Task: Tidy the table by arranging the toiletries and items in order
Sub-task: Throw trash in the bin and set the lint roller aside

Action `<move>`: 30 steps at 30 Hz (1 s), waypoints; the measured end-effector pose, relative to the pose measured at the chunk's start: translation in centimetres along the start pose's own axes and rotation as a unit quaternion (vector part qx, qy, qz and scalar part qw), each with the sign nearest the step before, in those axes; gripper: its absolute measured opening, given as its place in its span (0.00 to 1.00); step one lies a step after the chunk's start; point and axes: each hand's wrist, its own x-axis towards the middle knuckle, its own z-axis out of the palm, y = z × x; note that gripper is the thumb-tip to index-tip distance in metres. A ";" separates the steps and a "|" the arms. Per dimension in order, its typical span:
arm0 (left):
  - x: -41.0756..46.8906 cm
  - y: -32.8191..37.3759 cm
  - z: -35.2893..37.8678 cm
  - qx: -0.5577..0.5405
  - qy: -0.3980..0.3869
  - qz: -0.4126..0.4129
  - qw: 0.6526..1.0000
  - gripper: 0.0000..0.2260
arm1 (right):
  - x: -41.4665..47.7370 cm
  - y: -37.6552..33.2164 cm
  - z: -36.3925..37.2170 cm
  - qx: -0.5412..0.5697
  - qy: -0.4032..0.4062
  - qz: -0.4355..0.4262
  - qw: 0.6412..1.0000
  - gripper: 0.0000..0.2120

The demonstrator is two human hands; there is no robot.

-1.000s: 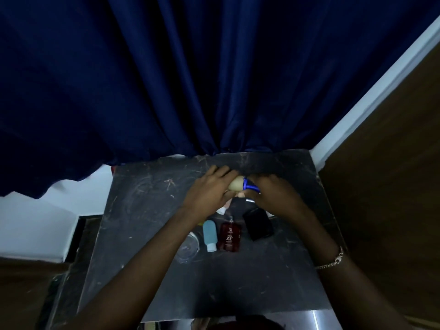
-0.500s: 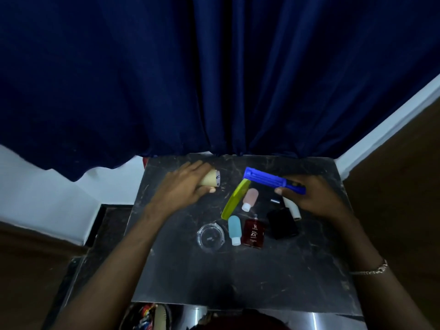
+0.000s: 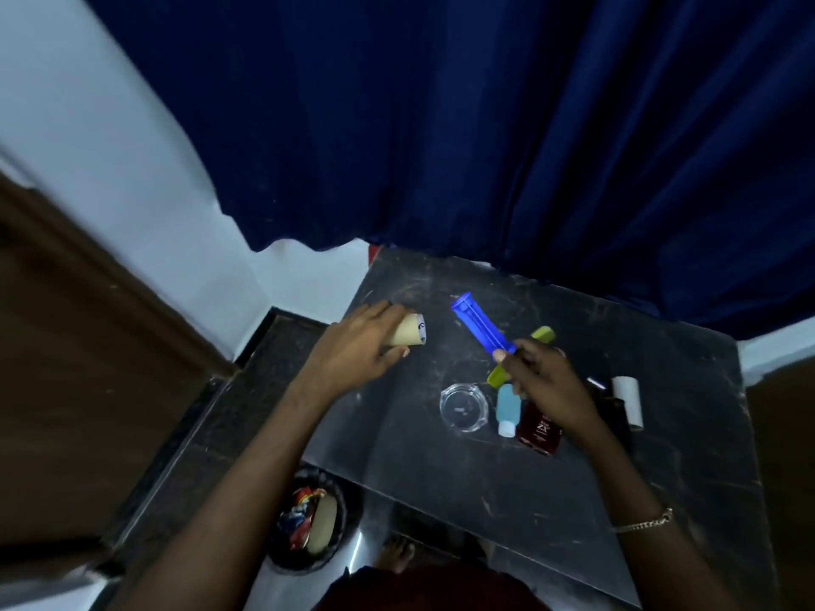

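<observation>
A long, flat blue plastic comb-like case [image 3: 481, 329] is pinched at its near end by the fingers of the right hand [image 3: 544, 383], its free end pointing toward 11 o'clock above the dark, scuffed stone-look tabletop [image 3: 617, 469]. At 9 o'clock from it, the left hand [image 3: 359, 346] is wrapped around a cream-coloured cylindrical bottle [image 3: 408, 331] lying on its side, its round end with a white label facing the blue case; the two are apart.

Under the right hand a yellow-green plastic comb [image 3: 541, 335] runs diagonally, mostly hidden. At 6 o'clock from the blue case stands a clear round glass dish [image 3: 464, 407], and just beside it at 3 o'clock lies a small light-blue bottle with a white cap [image 3: 506, 407]. Touching that bottle's right side is a dark red flat bottle with pale lettering [image 3: 540, 432], partly under the wrist. Farther toward 3 o'clock a white cylindrical tube [image 3: 628, 401] lies beside a black object too dark to identify.

A gold chain bracelet [image 3: 646, 522] circles the right wrist. Below the table's near-left edge sits a dark round bin [image 3: 308, 518] with colourful wrappers. A deep navy curtain [image 3: 485, 125] hangs behind the table.
</observation>
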 end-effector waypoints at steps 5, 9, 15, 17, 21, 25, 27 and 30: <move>-6.1 -3.9 -0.5 -0.046 0.007 -0.074 0.996 0.25 | 0.8 -1.3 7.4 0.069 -0.053 0.032 0.996 0.15; -11.6 -7.2 -0.4 -0.069 0.017 -0.130 0.989 0.23 | 1.1 -2.5 13.3 0.094 -0.103 0.054 0.989 0.08; -19.9 -10.7 0.7 -0.105 0.047 -0.219 0.969 0.24 | 0.4 -3.2 21.4 0.103 -0.174 0.079 0.976 0.11; -22.7 -11.8 1.4 -0.120 0.055 -0.253 0.958 0.25 | 0.1 -3.0 24.3 0.098 -0.203 0.088 0.970 0.12; -27.6 -13.6 3.8 -0.162 0.076 -0.308 0.934 0.25 | -1.0 -2.2 29.4 0.095 -0.257 0.124 0.954 0.19; -31.7 -15.1 7.1 -0.191 0.088 -0.365 0.907 0.25 | -2.5 -1.2 34.2 0.074 -0.302 0.152 0.938 0.18; -33.3 -16.1 9.0 -0.205 0.094 -0.396 0.890 0.24 | -3.2 -0.2 36.4 0.060 -0.318 0.163 0.932 0.14; -35.2 -17.6 12.3 -0.216 0.084 -0.438 0.869 0.24 | -4.0 1.8 39.1 0.042 -0.328 0.193 0.924 0.12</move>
